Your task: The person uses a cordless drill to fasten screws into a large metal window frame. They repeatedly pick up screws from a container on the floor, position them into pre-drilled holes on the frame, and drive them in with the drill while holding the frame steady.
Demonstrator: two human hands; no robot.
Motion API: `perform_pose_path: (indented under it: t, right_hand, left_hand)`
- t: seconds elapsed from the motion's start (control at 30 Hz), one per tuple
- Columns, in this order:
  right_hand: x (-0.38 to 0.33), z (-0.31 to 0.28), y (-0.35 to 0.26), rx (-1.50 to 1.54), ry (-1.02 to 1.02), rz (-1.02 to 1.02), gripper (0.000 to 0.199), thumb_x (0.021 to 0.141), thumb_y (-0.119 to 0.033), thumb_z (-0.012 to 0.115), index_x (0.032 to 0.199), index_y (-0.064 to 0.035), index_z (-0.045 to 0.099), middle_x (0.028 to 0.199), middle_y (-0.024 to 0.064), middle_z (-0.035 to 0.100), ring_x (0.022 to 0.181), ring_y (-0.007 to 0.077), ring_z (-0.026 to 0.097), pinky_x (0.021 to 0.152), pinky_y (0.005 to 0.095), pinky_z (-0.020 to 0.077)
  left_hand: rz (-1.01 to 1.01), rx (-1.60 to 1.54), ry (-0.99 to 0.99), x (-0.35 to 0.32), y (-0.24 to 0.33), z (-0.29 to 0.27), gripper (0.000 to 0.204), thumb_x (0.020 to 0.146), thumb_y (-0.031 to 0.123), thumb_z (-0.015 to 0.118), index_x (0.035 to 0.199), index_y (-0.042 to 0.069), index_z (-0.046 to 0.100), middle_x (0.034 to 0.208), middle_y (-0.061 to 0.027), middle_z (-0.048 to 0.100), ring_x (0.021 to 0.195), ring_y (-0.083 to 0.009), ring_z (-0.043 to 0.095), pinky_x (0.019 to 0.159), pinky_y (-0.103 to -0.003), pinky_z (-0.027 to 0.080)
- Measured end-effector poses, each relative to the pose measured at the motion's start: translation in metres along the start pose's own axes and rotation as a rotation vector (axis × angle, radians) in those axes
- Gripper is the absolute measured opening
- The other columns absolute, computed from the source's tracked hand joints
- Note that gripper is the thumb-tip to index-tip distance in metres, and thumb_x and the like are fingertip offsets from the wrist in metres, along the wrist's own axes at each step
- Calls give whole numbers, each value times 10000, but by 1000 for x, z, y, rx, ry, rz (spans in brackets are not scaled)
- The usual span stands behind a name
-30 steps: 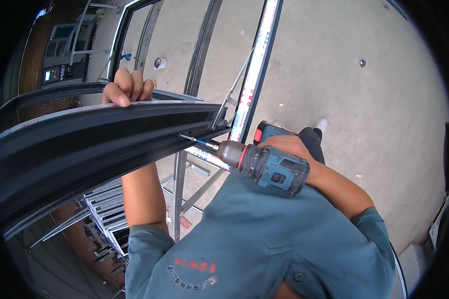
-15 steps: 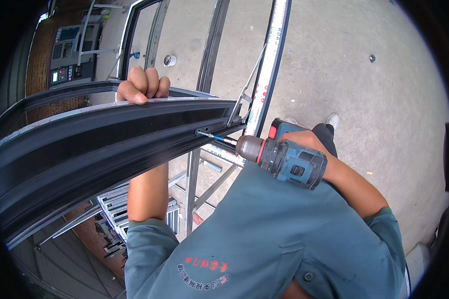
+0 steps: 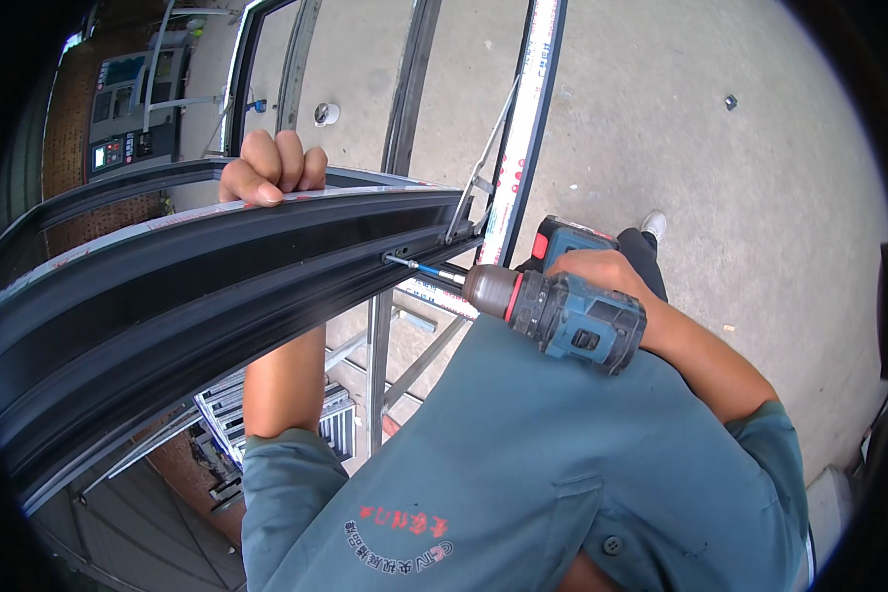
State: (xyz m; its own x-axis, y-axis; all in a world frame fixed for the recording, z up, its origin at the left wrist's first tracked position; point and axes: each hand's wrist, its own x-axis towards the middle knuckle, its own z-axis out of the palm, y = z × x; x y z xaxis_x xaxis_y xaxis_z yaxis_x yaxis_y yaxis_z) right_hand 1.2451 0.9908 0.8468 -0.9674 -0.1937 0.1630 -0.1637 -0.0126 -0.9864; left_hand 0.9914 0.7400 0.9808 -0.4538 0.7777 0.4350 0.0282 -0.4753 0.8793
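Note:
My left hand (image 3: 271, 170) is closed over the upper edge of a dark window sash (image 3: 217, 259), its forearm passing behind the sash. In my right hand (image 3: 602, 271) is a blue and black cordless drill (image 3: 572, 314), gripped by the handle. Its long blue-banded driver bit (image 3: 426, 269) reaches left and meets a small slotted metal fitting (image 3: 398, 253) in the sash groove. A metal stay arm (image 3: 477, 173) links the sash end to a window frame (image 3: 514, 173) covered in printed white film. Whether a screw sits at the bit's tip is too small to tell.
Metal stand legs (image 3: 377, 365) rise below the sash. Stacked profiles (image 3: 337, 424) lie at the lower left. A machine with a lit panel (image 3: 106, 155) stands at far left. On the concrete floor (image 3: 661, 118) is a small white roll (image 3: 327, 114).
Sash, hands and drill appear slightly shifted to the left in the view. The bit stays at the same fitting, and both hands keep their hold.

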Motion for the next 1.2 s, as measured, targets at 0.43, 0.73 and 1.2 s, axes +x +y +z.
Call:
perform_pose_path:
  t: [0.43, 0.73, 1.2]
  right_hand:
    - [1, -7, -1, -59, -82, 37, 246, 786, -110, 755, 984, 19, 687, 917, 144, 717, 834, 290, 704, 762, 364, 552]
    - [5, -5, -7, -47, -3, 8, 171, 786, -142, 739, 904, -19, 714, 820, 151, 708, 753, 314, 699, 684, 393, 538]
    - [11, -15, -9, -89, -60, 6, 173, 785, -143, 734, 910, -24, 715, 820, 139, 700, 777, 315, 698, 686, 403, 531]
  left_hand:
    - [-21, 23, 70, 2, 3, 10, 293, 916, 376, 783, 977, 91, 756, 794, 34, 407, 772, -132, 418, 698, -316, 342]
    - [9, 13, -8, 3, 1, 3, 395, 945, 438, 742, 1043, 55, 737, 827, 24, 388, 790, -124, 409, 715, -305, 329]
    - [19, 40, 36, 0, 1, 5, 405, 952, 460, 725, 1003, 58, 722, 829, 27, 375, 777, -126, 389, 714, -313, 316]
